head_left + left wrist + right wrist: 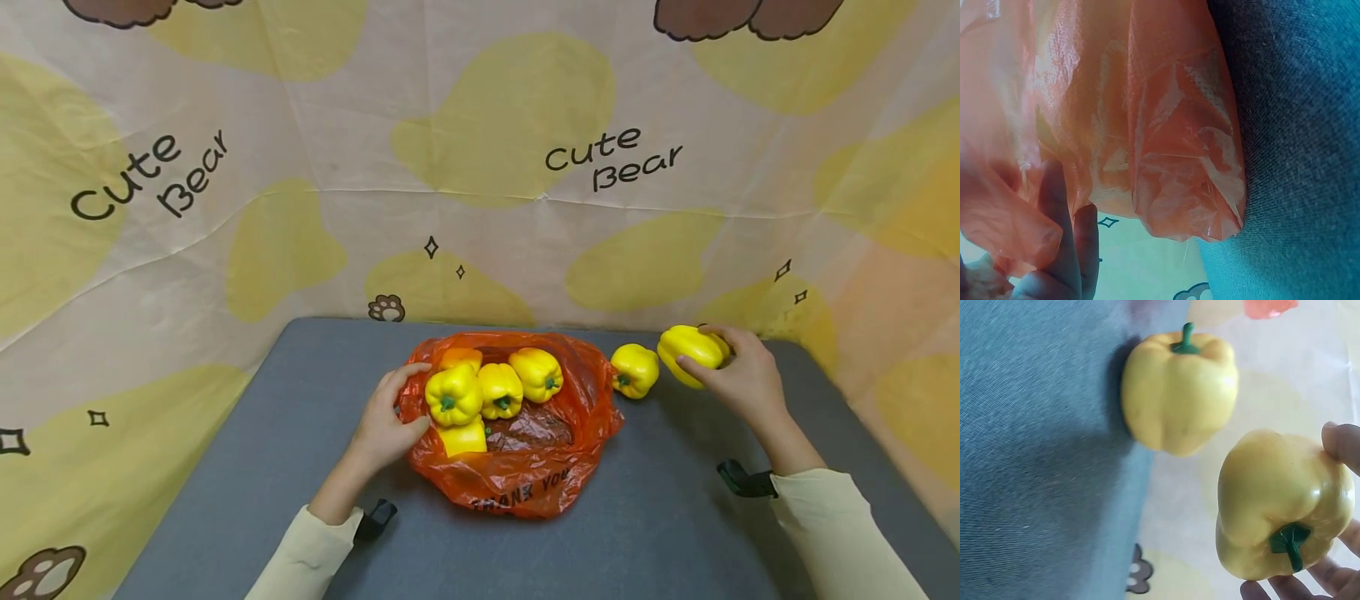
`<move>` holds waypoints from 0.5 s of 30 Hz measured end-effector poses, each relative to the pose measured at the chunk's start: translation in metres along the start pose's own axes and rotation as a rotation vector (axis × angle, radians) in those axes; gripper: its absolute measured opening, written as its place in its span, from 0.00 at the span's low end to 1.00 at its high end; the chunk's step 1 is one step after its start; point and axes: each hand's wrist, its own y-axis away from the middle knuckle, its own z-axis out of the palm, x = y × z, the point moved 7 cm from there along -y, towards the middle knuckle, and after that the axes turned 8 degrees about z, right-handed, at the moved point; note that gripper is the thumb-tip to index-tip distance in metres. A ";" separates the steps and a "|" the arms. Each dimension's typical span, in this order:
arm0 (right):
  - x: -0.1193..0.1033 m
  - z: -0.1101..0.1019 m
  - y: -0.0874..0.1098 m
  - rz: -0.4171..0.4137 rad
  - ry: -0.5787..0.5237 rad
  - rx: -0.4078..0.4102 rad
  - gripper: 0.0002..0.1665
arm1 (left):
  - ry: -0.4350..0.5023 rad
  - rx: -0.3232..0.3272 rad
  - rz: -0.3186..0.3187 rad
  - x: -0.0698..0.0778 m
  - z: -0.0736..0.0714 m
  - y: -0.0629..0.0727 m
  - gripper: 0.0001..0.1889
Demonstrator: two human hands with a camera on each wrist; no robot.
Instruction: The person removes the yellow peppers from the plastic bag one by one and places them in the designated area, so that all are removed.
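A red plastic bag (517,492) printed "THANK YOU" lies with its mouth spread open on the table. Several yellow bell peppers (453,395) sit inside it, one with an orange tint from the bag's film over it. My left hand (386,421) holds the bag's left rim, with folds of film (1010,225) between thumb and fingers in the left wrist view. On the right, my right hand (742,375) grips a yellow bell pepper (1279,500) between thumb and fingers, raised off the table. Another bell pepper (636,371) rests on the table between the bag and that hand.
The grey cloth-covered table (247,467) reaches back to a hanging cloth (480,150) with yellow patches and "Cute Bear" lettering. Dark straps show at both wrists, below the sleeves' cuffs.
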 end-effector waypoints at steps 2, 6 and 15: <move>0.007 0.003 -0.001 0.016 0.000 0.002 0.36 | -0.001 -0.001 0.000 0.000 0.000 0.000 0.35; 0.021 0.008 -0.004 0.045 0.014 -0.002 0.38 | -0.002 -0.004 -0.004 0.000 -0.001 0.000 0.35; 0.043 0.026 -0.007 0.087 0.002 -0.024 0.38 | -0.009 0.014 0.005 -0.001 -0.002 0.000 0.35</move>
